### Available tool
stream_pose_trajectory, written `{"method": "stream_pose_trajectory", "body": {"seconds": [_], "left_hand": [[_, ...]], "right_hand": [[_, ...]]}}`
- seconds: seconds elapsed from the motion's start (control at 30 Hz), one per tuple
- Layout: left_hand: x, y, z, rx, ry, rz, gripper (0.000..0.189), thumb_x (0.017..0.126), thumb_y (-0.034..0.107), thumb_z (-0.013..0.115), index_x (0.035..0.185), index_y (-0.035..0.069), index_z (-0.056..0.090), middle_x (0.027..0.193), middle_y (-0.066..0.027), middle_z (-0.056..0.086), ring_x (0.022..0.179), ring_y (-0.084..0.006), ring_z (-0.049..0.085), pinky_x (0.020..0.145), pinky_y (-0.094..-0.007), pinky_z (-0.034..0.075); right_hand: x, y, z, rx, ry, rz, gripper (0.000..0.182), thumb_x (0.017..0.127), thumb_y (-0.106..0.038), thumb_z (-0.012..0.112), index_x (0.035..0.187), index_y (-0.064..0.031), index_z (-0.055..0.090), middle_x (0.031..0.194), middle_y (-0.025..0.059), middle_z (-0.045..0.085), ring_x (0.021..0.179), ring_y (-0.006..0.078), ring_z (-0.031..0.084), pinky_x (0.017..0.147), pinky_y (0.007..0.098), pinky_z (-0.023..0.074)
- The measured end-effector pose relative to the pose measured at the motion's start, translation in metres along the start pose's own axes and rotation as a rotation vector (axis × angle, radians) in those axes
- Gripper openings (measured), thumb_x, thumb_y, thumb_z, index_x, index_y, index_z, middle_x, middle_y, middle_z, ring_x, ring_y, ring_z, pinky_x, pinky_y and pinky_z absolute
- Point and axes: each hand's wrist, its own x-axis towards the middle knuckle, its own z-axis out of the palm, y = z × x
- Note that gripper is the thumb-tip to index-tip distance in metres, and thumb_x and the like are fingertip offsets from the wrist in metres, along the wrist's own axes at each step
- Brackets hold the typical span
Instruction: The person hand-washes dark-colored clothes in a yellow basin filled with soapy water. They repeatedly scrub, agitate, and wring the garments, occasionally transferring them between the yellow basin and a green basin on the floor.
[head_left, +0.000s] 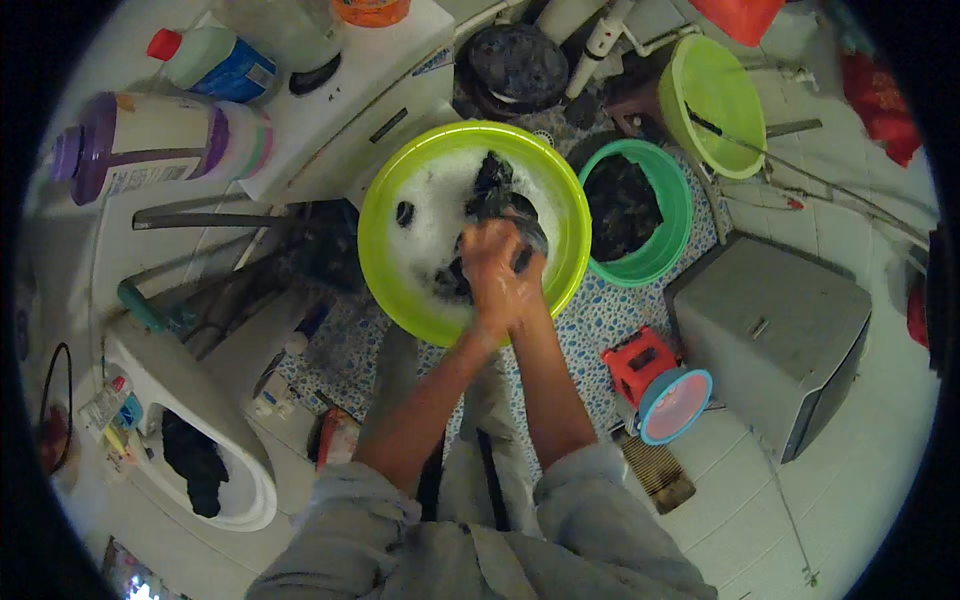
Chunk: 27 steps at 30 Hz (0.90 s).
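A yellow-green plastic basin (375, 296) full of white suds (424, 247) stands before me. Both my hands are inside its rim, close together. My left hand (489, 259) is clenched on a dark wet cloth (491, 184), whose upper end sticks out of the foam. Pressed against it on the right, my right hand (531, 274) grips the same cloth, some of which bulges between and beyond the fingers. Darker bits of fabric (405, 214) show through the suds on the left. How far the cloth reaches beneath the foam is hidden.
A green bucket (679, 247) holding dark cloth touches the basin's right side. A white sink (255, 480) with a black cloth is at lower left. Bottles (161, 139) line the upper-left surface. A grey box (772, 315) and red stool (637, 360) stand right.
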Motion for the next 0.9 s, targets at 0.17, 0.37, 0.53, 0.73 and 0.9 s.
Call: {"method": "stream_pose_trajectory", "body": {"seconds": [0.17, 0.37, 0.53, 0.73, 0.9], "left_hand": [[0.013, -0.026, -0.022, -0.006, -0.121, -0.024, 0.012, 0.078, 0.001, 0.057, 0.089, 0.001, 0.055, 0.085, -0.0086, 0.061, 0.077, -0.0144, 0.058, 0.066, -0.027, 0.046], [0.032, -0.031, -0.003, 0.229, -0.18, -0.011, 0.016, 0.07, 0.007, 0.067, 0.081, 0.001, 0.058, 0.088, -0.0112, 0.055, 0.082, -0.0242, 0.055, 0.072, -0.0334, 0.044], [0.041, -0.057, -0.01, 0.18, -0.085, 0.019, 0.027, 0.063, 0.007, 0.069, 0.086, -0.002, 0.057, 0.083, -0.015, 0.054, 0.081, -0.034, 0.053, 0.073, -0.0404, 0.043], [0.038, -0.033, -0.013, 0.005, -0.139, -0.14, 0.019, 0.067, 0.0, 0.064, 0.084, -0.001, 0.055, 0.088, -0.0124, 0.055, 0.084, -0.0272, 0.055, 0.079, -0.0347, 0.044], [-0.018, 0.006, -0.012, 0.177, -0.237, 0.321, 0.02, 0.07, 0.01, 0.066, 0.086, 0.0, 0.058, 0.098, -0.0129, 0.057, 0.092, -0.0305, 0.052, 0.084, -0.0391, 0.041]], "right_hand": [[0.002, -0.005, 0.015, -0.24, 0.399, -0.087, 0.027, 0.088, -0.029, 0.055, 0.101, -0.0054, 0.059, 0.088, 0.0062, 0.062, 0.077, 0.0174, 0.061, 0.067, 0.0295, 0.051], [0.001, -0.008, 0.015, -0.389, 0.673, -0.054, 0.036, 0.086, -0.035, 0.056, 0.105, -0.0033, 0.056, 0.091, 0.0078, 0.06, 0.074, 0.0199, 0.06, 0.063, 0.0347, 0.0512], [0.007, -0.017, -0.002, -0.218, 0.057, -0.087, 0.03, 0.09, -0.031, 0.051, 0.108, -0.0067, 0.056, 0.096, 0.0052, 0.059, 0.089, 0.0156, 0.056, 0.078, 0.032, 0.0472], [-0.002, -0.01, 0.008, -0.374, 0.55, 0.022, 0.03, 0.092, -0.029, 0.048, 0.115, -0.0108, 0.051, 0.097, 0.003, 0.06, 0.089, 0.0178, 0.059, 0.071, 0.0325, 0.0508], [-0.01, -0.018, 0.0, -0.131, 0.005, -0.063, 0.024, 0.089, -0.028, 0.052, 0.101, -0.0073, 0.053, 0.088, 0.003, 0.056, 0.077, 0.016, 0.055, 0.069, 0.0296, 0.0481]]}}
